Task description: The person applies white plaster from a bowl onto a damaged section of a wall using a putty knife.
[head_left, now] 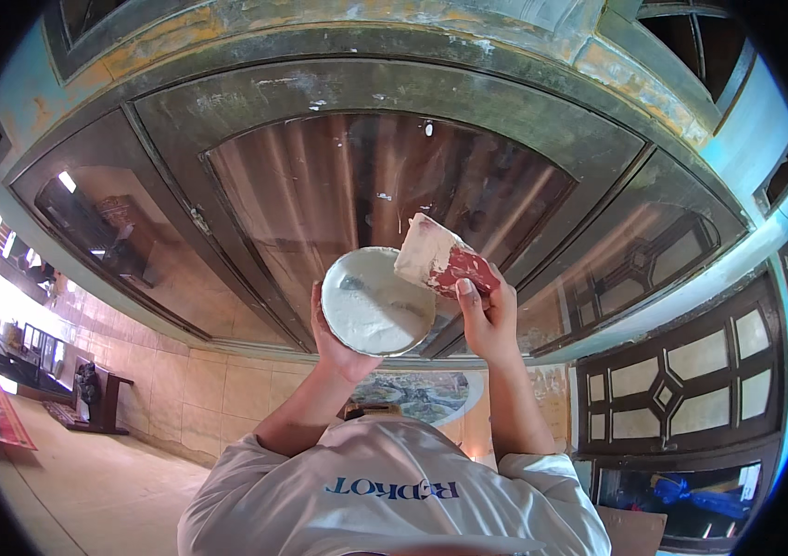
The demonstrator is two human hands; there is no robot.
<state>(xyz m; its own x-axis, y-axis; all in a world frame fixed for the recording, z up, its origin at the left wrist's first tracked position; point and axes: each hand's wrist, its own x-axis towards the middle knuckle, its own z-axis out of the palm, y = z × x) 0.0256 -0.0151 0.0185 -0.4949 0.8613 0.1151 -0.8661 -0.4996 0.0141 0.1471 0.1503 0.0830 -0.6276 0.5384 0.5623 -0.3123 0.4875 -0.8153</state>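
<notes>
I hold a round white plate (375,301) up in front of me with my left hand (338,347), palm under its lower left rim and fingers hidden behind it, so the plate tilts with its face toward me. The plate is coated with pale, wet-looking putty or plaster, smeared unevenly across its face.

My right hand (489,320) is closed firmly around the red handle end of a broad scraper (436,259), thumb pressed on the near side. The scraper's wide blade is caked in the same pale paste, and it sits at the plate's upper right rim, touching or just over the edge; I cannot tell which. The blade points up and to the left, away from my wrist.

Both hands are raised close together at the middle of the view, the plate on the left and the scraper just right of it.

Behind them stands a weathered door frame (394,83) in grey-green with flaking paint, set with a glass pane (357,176) that reflects light in streaks. To the left is another glass pane (125,241), and lower left a tiled wall (199,389) and a floor (88,482). At the far right is a dark wooden panel with pale diamond insets (681,389). My white shirt (385,491) fills the near lower edge.
</notes>
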